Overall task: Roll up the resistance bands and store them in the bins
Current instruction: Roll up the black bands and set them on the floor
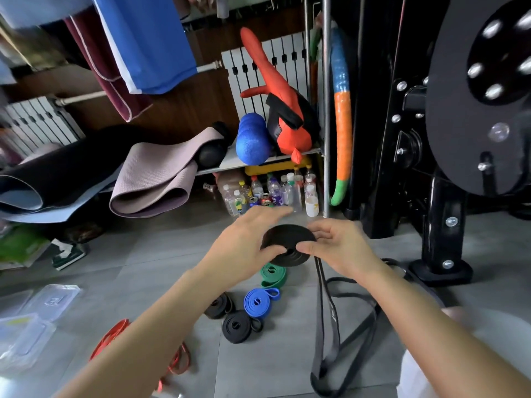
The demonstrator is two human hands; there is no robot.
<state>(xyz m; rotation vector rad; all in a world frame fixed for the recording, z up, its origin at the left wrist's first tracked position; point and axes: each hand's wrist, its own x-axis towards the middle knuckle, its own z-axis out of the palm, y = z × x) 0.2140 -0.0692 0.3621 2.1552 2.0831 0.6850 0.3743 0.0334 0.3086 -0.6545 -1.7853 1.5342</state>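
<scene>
Gripping the black coil [287, 237] in the fingers [306, 249] of left hand [244, 245] and right hand [342, 248], clamping its turns tight against unwinding.

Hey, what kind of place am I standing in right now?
Likely a home gym's storage corner: rolled yoga mats, a blue foam roller on a shelf, a black weight machine at right, and rolled resistance bands on the floor.
</scene>
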